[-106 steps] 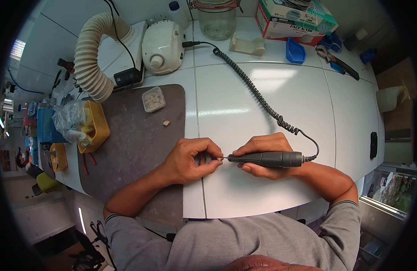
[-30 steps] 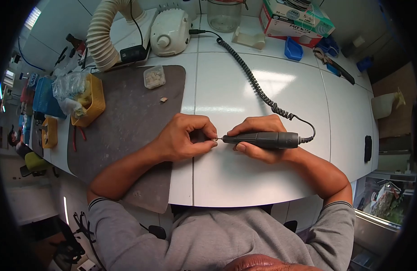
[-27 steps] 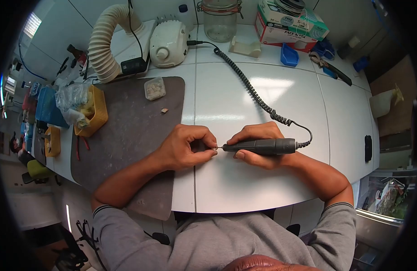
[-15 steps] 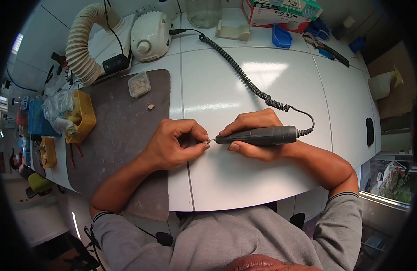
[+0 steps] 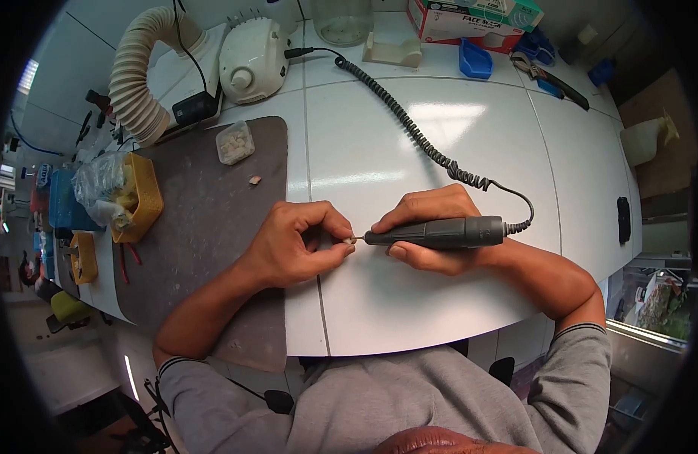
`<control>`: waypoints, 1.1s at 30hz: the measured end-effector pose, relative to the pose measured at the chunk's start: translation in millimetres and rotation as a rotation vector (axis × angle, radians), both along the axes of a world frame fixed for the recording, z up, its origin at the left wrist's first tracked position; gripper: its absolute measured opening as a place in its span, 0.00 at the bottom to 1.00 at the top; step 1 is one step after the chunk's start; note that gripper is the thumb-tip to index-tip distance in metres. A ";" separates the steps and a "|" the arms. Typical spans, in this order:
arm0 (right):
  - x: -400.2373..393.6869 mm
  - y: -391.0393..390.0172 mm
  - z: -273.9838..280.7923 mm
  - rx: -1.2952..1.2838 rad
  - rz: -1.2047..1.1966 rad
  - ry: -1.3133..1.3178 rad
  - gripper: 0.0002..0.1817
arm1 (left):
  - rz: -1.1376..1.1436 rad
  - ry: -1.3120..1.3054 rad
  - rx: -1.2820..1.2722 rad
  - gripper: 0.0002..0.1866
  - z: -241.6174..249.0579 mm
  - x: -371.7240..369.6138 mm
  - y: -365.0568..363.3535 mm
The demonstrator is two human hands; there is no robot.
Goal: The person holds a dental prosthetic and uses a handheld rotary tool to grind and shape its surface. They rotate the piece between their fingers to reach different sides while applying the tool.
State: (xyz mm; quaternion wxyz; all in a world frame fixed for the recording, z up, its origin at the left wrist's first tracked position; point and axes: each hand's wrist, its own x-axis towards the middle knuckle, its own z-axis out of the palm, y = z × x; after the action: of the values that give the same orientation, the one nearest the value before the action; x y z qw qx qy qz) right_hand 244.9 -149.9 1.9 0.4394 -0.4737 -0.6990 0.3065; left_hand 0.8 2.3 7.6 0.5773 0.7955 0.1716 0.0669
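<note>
My right hand (image 5: 432, 253) is closed around a black rotary handpiece (image 5: 440, 231), which lies level and points left. A thin bit sticks out of its tip and meets a tiny pale piece (image 5: 351, 240). Thumb and forefinger of my left hand (image 5: 296, 244) pinch that piece; it is too small and too covered to name its kind. From the handpiece's rear a coiled black cord (image 5: 402, 117) runs up to a white control unit (image 5: 252, 60) with a round knob.
On the grey mat (image 5: 205, 219) lie a clear box of pale bits (image 5: 235, 142) and one loose chip (image 5: 254, 180). Yellow baskets (image 5: 147, 198) stand left. Along the back are a ribbed hose (image 5: 133, 83), a blue tray (image 5: 475, 60), mask boxes (image 5: 470, 26) and a utility knife (image 5: 564, 89).
The whole view has shifted slightly, so everything sits a little to the right. Both hands keep their grips, and the bit remains at the small piece.
</note>
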 end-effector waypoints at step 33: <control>0.5 -0.6 5.1 -0.050 0.043 -0.016 0.13 | -0.045 -0.087 0.092 0.06 -6.6 1.6 -1.0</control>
State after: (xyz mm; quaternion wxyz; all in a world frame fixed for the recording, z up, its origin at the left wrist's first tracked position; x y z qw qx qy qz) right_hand 245.4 -150.5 7.0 0.4149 -0.4719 -0.7048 0.3293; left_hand 2.4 1.3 1.1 0.5485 0.8211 0.1255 0.0961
